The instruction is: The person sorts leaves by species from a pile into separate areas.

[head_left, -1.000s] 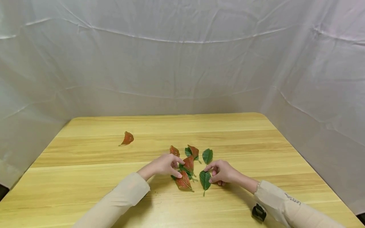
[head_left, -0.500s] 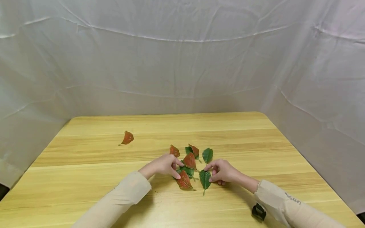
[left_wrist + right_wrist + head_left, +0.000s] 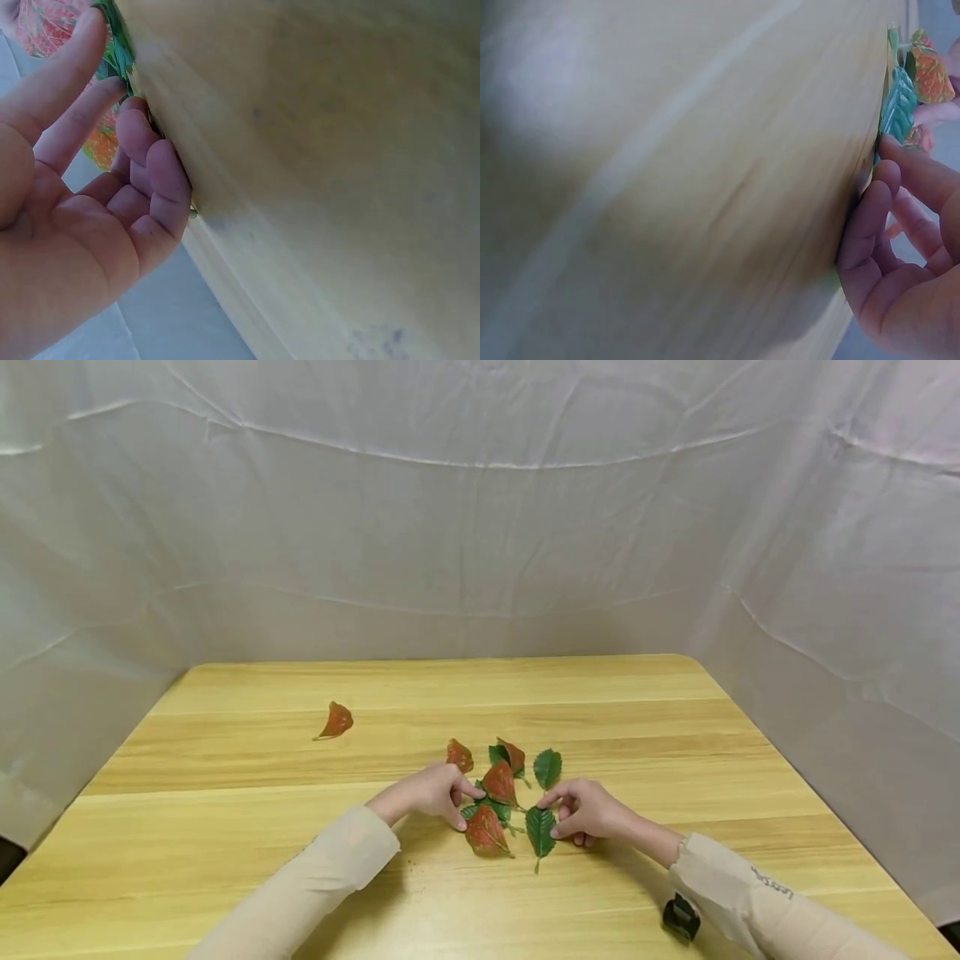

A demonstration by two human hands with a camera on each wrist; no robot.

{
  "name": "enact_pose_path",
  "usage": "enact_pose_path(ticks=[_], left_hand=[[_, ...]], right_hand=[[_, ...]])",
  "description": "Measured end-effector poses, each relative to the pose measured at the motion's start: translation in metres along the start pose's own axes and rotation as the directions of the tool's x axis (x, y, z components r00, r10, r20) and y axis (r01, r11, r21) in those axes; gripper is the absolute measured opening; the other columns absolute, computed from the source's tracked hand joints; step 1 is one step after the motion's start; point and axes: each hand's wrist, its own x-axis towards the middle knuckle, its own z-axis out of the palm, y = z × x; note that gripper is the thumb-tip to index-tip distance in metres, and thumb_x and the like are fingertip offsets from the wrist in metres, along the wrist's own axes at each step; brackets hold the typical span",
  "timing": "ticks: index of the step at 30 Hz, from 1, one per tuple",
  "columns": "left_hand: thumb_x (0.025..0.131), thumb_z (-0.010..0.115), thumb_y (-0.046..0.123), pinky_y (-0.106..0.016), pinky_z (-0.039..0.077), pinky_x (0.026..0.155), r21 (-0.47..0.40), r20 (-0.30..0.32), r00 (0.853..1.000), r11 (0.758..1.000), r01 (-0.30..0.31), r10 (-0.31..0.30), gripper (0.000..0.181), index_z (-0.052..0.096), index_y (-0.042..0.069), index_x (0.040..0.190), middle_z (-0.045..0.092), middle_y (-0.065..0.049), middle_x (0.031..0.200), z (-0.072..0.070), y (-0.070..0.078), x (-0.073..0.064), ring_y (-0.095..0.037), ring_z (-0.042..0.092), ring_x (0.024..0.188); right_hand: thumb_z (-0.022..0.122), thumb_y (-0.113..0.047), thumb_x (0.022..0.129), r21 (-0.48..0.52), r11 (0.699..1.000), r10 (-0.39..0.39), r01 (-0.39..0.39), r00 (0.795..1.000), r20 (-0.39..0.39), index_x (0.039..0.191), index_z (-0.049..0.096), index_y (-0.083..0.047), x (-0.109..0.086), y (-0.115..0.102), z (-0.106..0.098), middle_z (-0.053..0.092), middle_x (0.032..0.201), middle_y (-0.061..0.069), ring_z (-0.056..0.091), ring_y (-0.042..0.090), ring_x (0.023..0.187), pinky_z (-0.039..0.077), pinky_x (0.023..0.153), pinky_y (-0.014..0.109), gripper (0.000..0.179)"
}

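Observation:
Red and green artificial leaves lie clustered near the middle of the table. My left hand [image 3: 430, 795] is at the cluster's left side. Its index finger and thumb hold the edge of a green leaf [image 3: 494, 811], seen edge-on in the left wrist view. Overlapping that leaf are a red leaf [image 3: 489, 835] below and another red leaf [image 3: 500, 782] above. My right hand [image 3: 588, 812] grips a separate green leaf [image 3: 540, 832] by its right edge, between thumb and index finger. In the right wrist view, this leaf [image 3: 901, 103] rests flat along the table, other fingers curled beneath.
Behind the hands lie a green leaf [image 3: 547, 768], a red leaf [image 3: 460, 756] and a red leaf over a green one [image 3: 513, 757]. A lone red leaf [image 3: 335, 721] is farther left. Pale sheeting [image 3: 480, 543] surrounds the wood-grain table [image 3: 225, 827]. A black object [image 3: 681, 917] hangs by the right sleeve.
The left thumb has drawn back off the lower red leaf, and the upper red leaf has come free of the left index finger. The right hand has stayed nearly still.

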Motion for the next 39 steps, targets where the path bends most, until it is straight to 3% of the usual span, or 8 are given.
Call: enact_pose_path(ticks=[8, 17, 31, 39], left_hand=[[0.068, 0.074, -0.002, -0.019, 0.022, 0.041, 0.007, 0.008, 0.999, 0.999, 0.04, -0.04, 0.045, 0.062, 0.003, 0.112, 0.026, 0.005, 0.04, 0.001, 0.001, 0.002, -0.007, 0.016, 0.039], [0.068, 0.074, -0.002, -0.019, 0.023, 0.041, 0.019, -0.002, 0.999, 0.999, 0.034, -0.034, 0.045, 0.063, 0.003, 0.111, 0.027, 0.005, 0.041, 0.0, 0.001, 0.001, -0.007, 0.017, 0.039], [0.066, 0.075, -0.003, -0.019, 0.028, 0.043, 0.066, -0.013, 1.0, 0.998, 0.009, -0.008, 0.045, 0.063, 0.003, 0.11, 0.033, 0.004, 0.041, 0.0, 0.002, 0.001, -0.007, 0.022, 0.04], [0.067, 0.075, -0.003, -0.02, 0.026, 0.042, 0.061, -0.009, 1.0, 0.998, 0.016, -0.016, 0.046, 0.063, 0.003, 0.11, 0.031, 0.004, 0.041, 0.0, 0.004, 0.001, -0.008, 0.021, 0.039]], right_hand=[[0.068, 0.001, 0.075, 0.039, 0.999, 0.0, -0.001, 1.0, 0.02, 0.108, 0.06, 0.005, -0.002, -0.003, -0.007, 0.054, 0.065, 0.005, 0.051, 0.014, 0.045, 0.044, 0.041, 0.03, 0.034], [0.064, -0.002, 0.079, 0.051, 0.999, 0.0, 0.004, 0.998, -0.066, 0.112, 0.056, 0.009, 0.004, -0.005, -0.029, 0.052, 0.074, 0.009, 0.055, 0.023, 0.049, 0.046, 0.042, 0.034, 0.035], [0.063, -0.002, 0.08, 0.142, 0.981, 0.15, -0.131, 0.98, -0.132, 0.113, 0.056, 0.007, 0.028, 0.009, -0.036, 0.062, 0.077, 0.014, 0.055, 0.016, 0.047, 0.044, 0.043, 0.026, 0.035], [0.064, 0.0, 0.079, 0.112, 0.982, 0.167, -0.15, 0.973, -0.162, 0.107, 0.059, 0.009, 0.037, 0.01, -0.036, 0.059, 0.069, 0.011, 0.054, 0.014, 0.045, 0.043, 0.041, 0.024, 0.029]])
